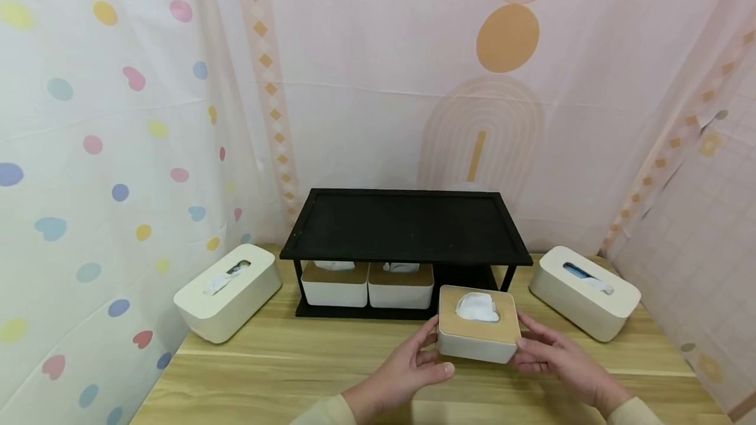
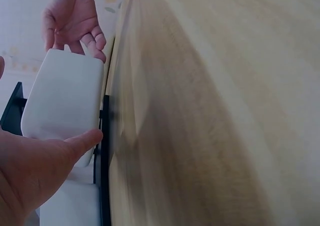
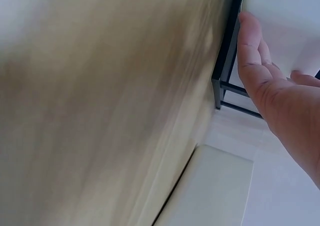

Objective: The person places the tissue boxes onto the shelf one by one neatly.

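Note:
A low white tissue box (image 1: 478,343) with a wood-coloured lid and a tuft of white tissue is in front of the right part of a black two-level rack (image 1: 407,225), slightly turned. My right hand (image 1: 552,353) grips its right end, thumb at the front corner and fingers along the side. At its left end, fingertips of my left hand (image 1: 407,366) touch the side while the thumb stretches out apart from it. In the left wrist view the box's white side (image 2: 65,94) lies between both hands; most left fingers are out of sight there.
Two similar lidded boxes, a left one (image 1: 335,286) and a middle one (image 1: 401,286), stand side by side on the rack's lower level. Longer cream tissue boxes flank the rack, one at left (image 1: 230,294), one at right (image 1: 585,294). Patterned curtains (image 1: 366,71) hang behind the wooden table (image 1: 254,372).

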